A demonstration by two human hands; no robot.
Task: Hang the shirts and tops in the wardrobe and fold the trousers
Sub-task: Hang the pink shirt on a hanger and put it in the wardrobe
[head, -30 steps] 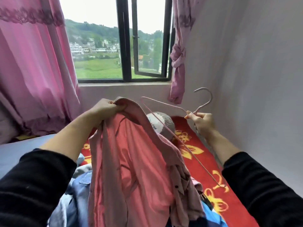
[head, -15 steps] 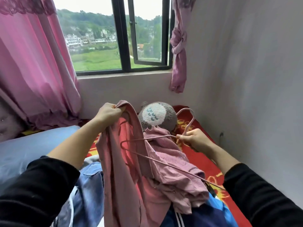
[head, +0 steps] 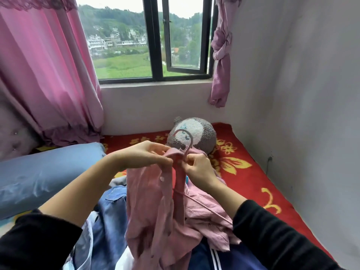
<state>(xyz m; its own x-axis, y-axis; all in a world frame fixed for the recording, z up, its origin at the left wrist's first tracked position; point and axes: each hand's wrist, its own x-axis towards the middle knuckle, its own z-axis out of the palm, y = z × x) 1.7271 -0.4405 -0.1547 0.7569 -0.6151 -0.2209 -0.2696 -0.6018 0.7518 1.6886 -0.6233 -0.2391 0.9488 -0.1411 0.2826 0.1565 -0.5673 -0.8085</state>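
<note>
Pink cloth fills the middle of your view: the pink shirt (head: 152, 201) hangs from your two hands above the pile of clothes near you. Your left hand (head: 144, 154) pinches the shirt's collar edge, fingers curled over the fabric. Your right hand (head: 196, 168) is just beside it, clenched around the neck of the pink hanger (head: 190, 142), with cloth bunched in the same grip. The hanger's hook stands up between your hands, and one thin arm of it slants down to the right over a second pink garment (head: 210, 217). Denim (head: 111, 221) lies to the left of the shirt and navy striped trousers (head: 214, 256) to the near right. Farther off, a grey plush toy (head: 202, 133) sits on the red floral blanket (head: 253, 172), and a blue pillow (head: 48, 172) lies at the left.
</note>
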